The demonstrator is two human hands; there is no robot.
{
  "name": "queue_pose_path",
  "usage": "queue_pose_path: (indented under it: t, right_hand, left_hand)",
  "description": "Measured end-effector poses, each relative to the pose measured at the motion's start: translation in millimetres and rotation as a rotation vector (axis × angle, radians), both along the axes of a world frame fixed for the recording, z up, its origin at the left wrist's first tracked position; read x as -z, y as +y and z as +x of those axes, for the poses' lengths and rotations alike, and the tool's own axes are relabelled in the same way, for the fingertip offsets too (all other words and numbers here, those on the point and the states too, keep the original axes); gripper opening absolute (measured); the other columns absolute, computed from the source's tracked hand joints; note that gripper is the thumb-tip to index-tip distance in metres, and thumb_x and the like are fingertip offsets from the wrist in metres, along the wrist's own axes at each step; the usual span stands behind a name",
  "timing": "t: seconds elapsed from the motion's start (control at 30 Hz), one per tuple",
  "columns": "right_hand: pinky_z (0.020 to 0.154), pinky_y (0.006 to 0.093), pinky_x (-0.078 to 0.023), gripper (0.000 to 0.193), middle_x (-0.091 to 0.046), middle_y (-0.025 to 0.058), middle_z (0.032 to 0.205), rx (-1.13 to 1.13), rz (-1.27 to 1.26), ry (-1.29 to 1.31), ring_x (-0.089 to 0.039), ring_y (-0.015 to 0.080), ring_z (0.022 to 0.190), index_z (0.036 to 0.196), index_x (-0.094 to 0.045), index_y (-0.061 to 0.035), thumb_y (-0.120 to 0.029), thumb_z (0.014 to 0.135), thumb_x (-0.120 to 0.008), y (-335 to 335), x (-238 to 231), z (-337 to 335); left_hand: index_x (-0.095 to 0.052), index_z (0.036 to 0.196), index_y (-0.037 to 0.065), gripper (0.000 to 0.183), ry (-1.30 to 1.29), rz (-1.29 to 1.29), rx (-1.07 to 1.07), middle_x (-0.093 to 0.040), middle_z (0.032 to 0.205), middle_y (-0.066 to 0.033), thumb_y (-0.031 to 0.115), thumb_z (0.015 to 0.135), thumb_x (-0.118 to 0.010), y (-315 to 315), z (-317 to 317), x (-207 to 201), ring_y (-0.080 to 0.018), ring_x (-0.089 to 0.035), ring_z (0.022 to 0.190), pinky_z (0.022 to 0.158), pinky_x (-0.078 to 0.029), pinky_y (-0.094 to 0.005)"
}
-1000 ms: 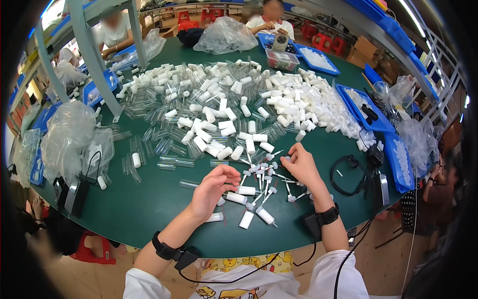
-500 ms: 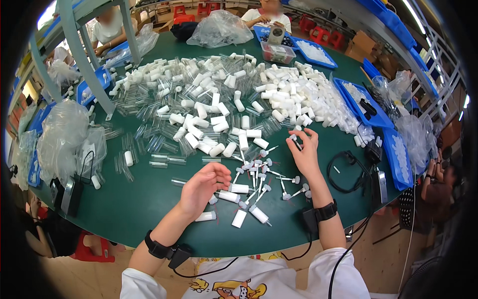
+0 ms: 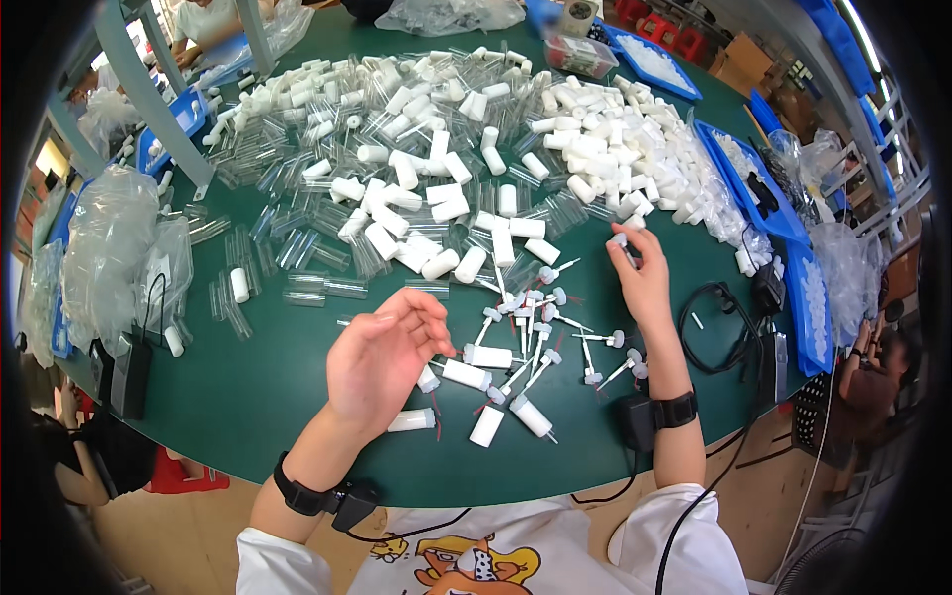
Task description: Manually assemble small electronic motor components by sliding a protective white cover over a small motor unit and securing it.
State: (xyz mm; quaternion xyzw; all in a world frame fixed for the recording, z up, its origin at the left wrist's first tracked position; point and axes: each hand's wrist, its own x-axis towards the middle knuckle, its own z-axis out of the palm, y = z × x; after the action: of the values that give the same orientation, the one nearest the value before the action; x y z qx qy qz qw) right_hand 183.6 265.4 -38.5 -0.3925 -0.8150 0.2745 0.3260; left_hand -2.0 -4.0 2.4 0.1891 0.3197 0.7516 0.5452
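My left hand [image 3: 385, 352] hovers over the near left of the table, palm turned inward and fingers loosely curled but apart, with nothing visible in it. Close to its fingertips lie several white cylinders with grey caps [image 3: 466, 373]. My right hand [image 3: 643, 273] is raised at the edge of the white pile, thumb and fingers pinching a small part with a pale grey end [image 3: 621, 240]; its rest is hidden by the fingers. Between the hands, thin white stems with grey round heads [image 3: 542, 332] and fine red wires lie scattered. One plain white cylinder [image 3: 487, 427] rests nearest me.
Beyond my hands spreads a big heap of clear tubes [image 3: 297, 253] and white cylinders [image 3: 595, 129]. A black cable [image 3: 684, 332] coils at right, beside blue trays [image 3: 739, 178]. Plastic bags [image 3: 109, 248] and a grey metal frame [image 3: 174, 129] stand left.
The view has shifted, so the far heap sits higher in the picture. My left hand looks nearer and has turned slightly; my right hand still pinches the small part.
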Motion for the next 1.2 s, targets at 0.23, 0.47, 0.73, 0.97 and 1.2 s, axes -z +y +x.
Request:
queue_pose_path:
  t: [0.23,0.47,0.73,0.97,1.2]
  right_hand:
    - [0.079,0.0247,-0.042,0.024,-0.053,0.0054,0.102,-0.477,-0.418,0.249,-0.051,0.0126,0.092,0.106,-0.060,-0.0021,-0.006,0.083,-0.061,-82.8,-55.1,-21.3]
    - [0.091,0.0322,-0.038,0.031,-0.046,0.0087,0.112,-0.971,-1.014,0.307,-0.047,0.0203,0.104,0.112,-0.060,-0.0060,-0.003,0.081,-0.064,-133.1,-39.3,-20.3]
    - [0.094,0.0334,-0.039,0.034,-0.045,0.0083,0.116,-1.134,-0.832,0.250,-0.046,0.0222,0.109,0.109,-0.063,-0.0094,-0.003,0.077,-0.069,-126.5,-35.3,-23.6]
    - [0.087,0.0288,-0.040,0.031,-0.048,0.0072,0.107,-1.045,-0.638,0.251,-0.048,0.0167,0.096,0.110,-0.063,-0.0067,-0.004,0.079,-0.065,-120.4,-42.4,-19.3]
    - [0.090,0.0281,-0.037,0.033,-0.053,0.0048,0.098,-0.842,-1.203,0.464,-0.049,0.0149,0.099,0.119,-0.055,0.0022,-0.012,0.090,-0.052,-119.3,-49.8,-16.0]
  left_hand:
    - [-0.051,0.104,0.001,0.037,0.112,-0.154,-0.008,-0.054,0.091,-0.0071,0.033,0.088,-0.045,-0.1,8.0,-1.2,-0.0180,-0.053,0.082,0.081,-0.041,-0.0316]
    - [-0.048,0.124,0.002,0.034,0.311,-0.245,0.179,-0.048,0.103,-0.0037,0.006,0.090,-0.051,0.5,6.5,7.1,-0.0079,-0.053,0.078,0.064,-0.045,-0.0220]
    - [-0.057,0.109,-0.002,0.028,0.365,-0.256,0.204,-0.049,0.100,-0.0059,0.003,0.082,-0.060,1.7,4.7,5.0,-0.0128,-0.053,0.090,0.077,-0.043,-0.0269]
    - [-0.056,0.104,0.001,0.027,0.107,-0.037,0.199,-0.054,0.110,-0.0075,-0.003,0.079,-0.066,4.1,-1.0,16.4,-0.0128,-0.056,0.094,0.081,-0.047,-0.0271]
    - [-0.052,0.092,0.006,0.031,0.122,-0.178,0.195,-0.059,0.096,-0.0113,0.014,0.072,-0.075,6.4,3.9,10.9,-0.0177,-0.057,0.088,0.075,-0.046,-0.0292]
